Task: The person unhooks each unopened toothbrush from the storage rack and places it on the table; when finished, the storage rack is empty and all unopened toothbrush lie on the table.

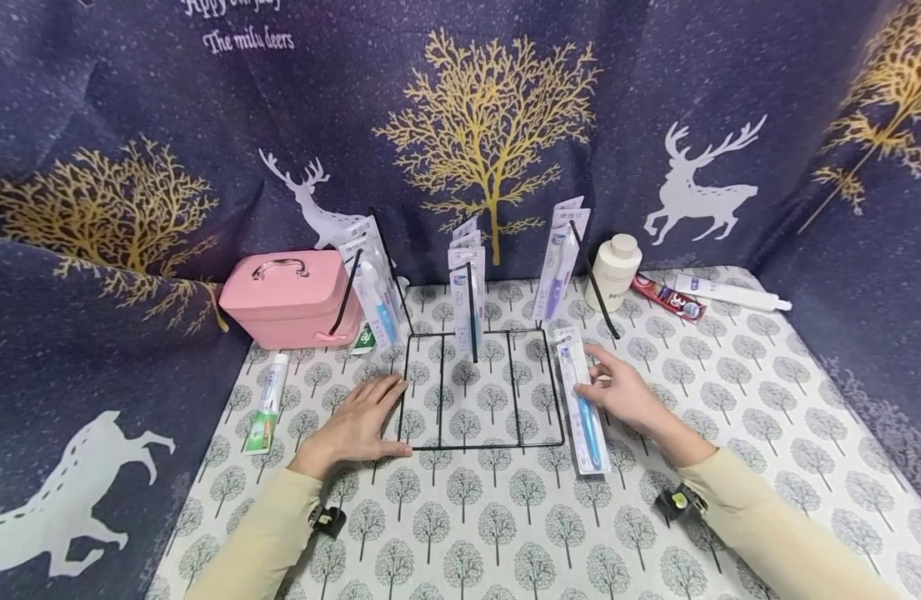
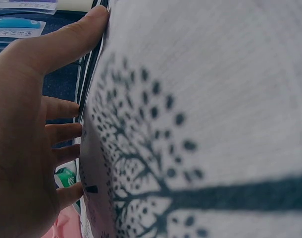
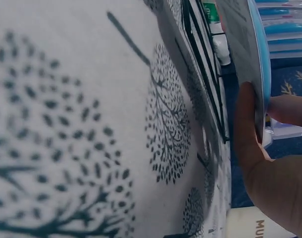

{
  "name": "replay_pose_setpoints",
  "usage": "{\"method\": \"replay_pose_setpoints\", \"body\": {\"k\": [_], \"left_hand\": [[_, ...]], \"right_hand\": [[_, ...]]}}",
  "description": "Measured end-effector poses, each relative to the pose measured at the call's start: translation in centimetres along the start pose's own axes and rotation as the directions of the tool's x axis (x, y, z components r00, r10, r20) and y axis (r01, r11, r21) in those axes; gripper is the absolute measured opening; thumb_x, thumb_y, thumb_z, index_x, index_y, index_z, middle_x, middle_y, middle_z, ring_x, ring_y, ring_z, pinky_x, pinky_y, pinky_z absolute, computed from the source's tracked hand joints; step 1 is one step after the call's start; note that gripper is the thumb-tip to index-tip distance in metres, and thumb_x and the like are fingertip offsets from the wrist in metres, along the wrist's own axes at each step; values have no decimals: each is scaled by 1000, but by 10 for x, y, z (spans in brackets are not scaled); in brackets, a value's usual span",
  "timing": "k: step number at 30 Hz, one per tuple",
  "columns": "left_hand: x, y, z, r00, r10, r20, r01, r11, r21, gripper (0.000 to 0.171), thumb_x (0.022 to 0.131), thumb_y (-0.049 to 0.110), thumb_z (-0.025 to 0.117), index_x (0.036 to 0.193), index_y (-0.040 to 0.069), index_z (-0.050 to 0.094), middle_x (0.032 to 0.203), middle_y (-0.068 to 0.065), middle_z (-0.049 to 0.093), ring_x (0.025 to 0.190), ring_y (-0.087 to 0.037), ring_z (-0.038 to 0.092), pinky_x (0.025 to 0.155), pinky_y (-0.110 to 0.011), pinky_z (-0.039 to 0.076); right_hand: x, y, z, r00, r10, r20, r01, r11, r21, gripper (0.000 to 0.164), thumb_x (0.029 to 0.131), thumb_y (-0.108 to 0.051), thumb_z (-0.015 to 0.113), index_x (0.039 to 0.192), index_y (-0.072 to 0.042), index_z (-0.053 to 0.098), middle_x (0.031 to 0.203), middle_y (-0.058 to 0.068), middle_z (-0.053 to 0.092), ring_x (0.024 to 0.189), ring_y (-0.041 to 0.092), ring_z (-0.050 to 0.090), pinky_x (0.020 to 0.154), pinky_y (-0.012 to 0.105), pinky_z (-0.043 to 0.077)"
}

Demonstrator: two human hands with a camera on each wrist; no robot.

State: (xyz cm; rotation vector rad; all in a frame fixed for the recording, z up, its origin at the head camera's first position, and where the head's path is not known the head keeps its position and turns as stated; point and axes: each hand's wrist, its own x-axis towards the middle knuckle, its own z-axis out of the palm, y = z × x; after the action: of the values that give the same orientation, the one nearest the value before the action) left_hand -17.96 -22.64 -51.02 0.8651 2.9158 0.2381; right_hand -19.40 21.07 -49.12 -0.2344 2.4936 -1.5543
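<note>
My right hand [image 1: 621, 392] pinches a packaged toothbrush [image 1: 586, 425] with a blue handle, just right of the black wire display rack [image 1: 475, 447]. In the right wrist view, thumb and finger grip the pack's edge [image 3: 246, 44] from both sides. My left hand [image 1: 358, 421] lies with fingers spread at the rack's left front corner, thumb along the front wire. In the left wrist view its straight fingers [image 2: 64, 133] touch the rack's edge. On the rack's arms hang toothbrush packs: blue at left [image 1: 377, 300], several in the middle [image 1: 463, 292], purple at right [image 1: 556, 275].
A pink case [image 1: 291, 300] stands back left, with a green-and-white toothpaste tube [image 1: 267, 404] before it. Back right are a white bottle [image 1: 613, 271], a red tube [image 1: 668, 297] and a white tube [image 1: 733, 293]. A dark printed cloth [image 1: 618, 133] hangs behind.
</note>
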Motion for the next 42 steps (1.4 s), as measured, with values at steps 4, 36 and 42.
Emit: {"method": "replay_pose_setpoints", "body": {"k": [4,36,42], "left_hand": [[0,0,0,1000,2,-6,-2,1000,-2,109,64,75,57,145,11,23,152,-12,18,138,-33,18,110,-56,17],[-2,0,1,1000,1,-13,-1,1000,21,109,65,77,55,145,12,22,151,-11,19,137,-32,20,110,-55,20],[-1,0,0,1000,-5,-21,5,1000,17,109,64,77,56,145,12,23,151,-11,20,137,-33,21,109,-56,21]], "right_hand": [[8,2,3,1000,13,17,-12,999,-35,78,77,-10,70,142,-5,27,93,15,58,73,18,61,60,28,56],[18,-11,6,1000,20,-4,-19,838,-545,54,83,-31,64,121,6,51,76,10,66,54,13,55,46,24,47],[28,-20,-7,955,-258,-149,173,887,-429,43,83,-24,66,117,-2,56,80,6,64,67,17,61,57,26,54]]}}
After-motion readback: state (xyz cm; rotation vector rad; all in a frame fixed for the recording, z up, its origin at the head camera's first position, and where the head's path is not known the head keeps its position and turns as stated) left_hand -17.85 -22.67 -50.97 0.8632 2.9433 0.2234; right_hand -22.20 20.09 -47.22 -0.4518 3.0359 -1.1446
